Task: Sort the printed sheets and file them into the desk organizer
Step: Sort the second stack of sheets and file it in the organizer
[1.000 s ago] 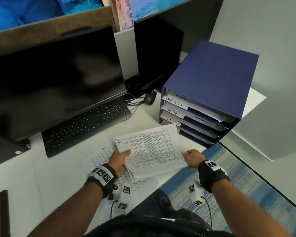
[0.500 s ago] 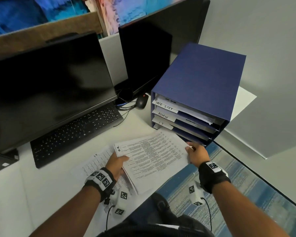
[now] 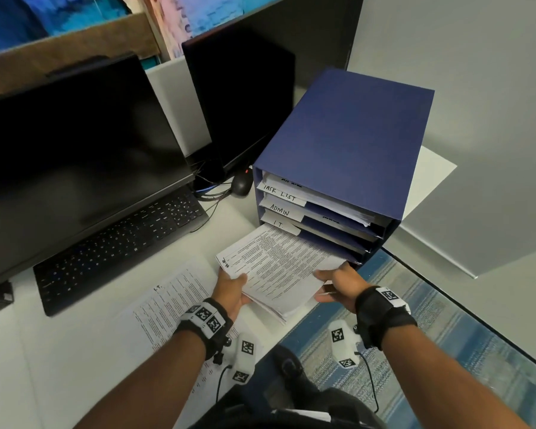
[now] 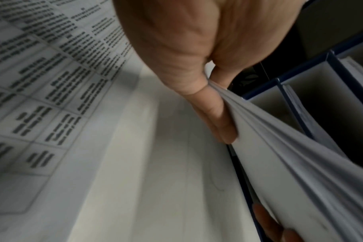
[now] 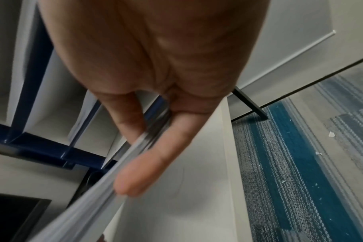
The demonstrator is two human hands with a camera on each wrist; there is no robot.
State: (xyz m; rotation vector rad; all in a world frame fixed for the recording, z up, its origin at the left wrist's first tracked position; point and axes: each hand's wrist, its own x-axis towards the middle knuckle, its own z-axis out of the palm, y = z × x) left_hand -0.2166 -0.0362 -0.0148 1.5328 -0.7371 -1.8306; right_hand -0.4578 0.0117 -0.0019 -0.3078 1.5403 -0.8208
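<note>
A stack of printed sheets (image 3: 279,267) is held by both hands, its far edge at the mouth of the lowest slot of the blue desk organizer (image 3: 347,140). My left hand (image 3: 231,289) pinches the stack's near left edge, thumb on top; in the left wrist view the fingers (image 4: 213,114) lie under the stack (image 4: 290,163). My right hand (image 3: 338,281) pinches the near right corner, the stack (image 5: 89,196) between thumb and fingers (image 5: 155,162). Slots above carry labels TASK LIST, ADMIN and I.T. (image 3: 280,224). More printed sheets marked I.T. (image 3: 174,301) lie on the desk (image 3: 59,351).
A black keyboard (image 3: 121,243) and two dark monitors (image 3: 75,156) stand to the left. A mouse (image 3: 240,184) and cables sit behind the organizer. The desk edge runs just right of my right hand, with striped blue carpet (image 3: 430,335) below.
Both hands have carried the stack forward and right, from the desk in front of me to the organizer's lowest slot. The head view has shifted toward the organizer.
</note>
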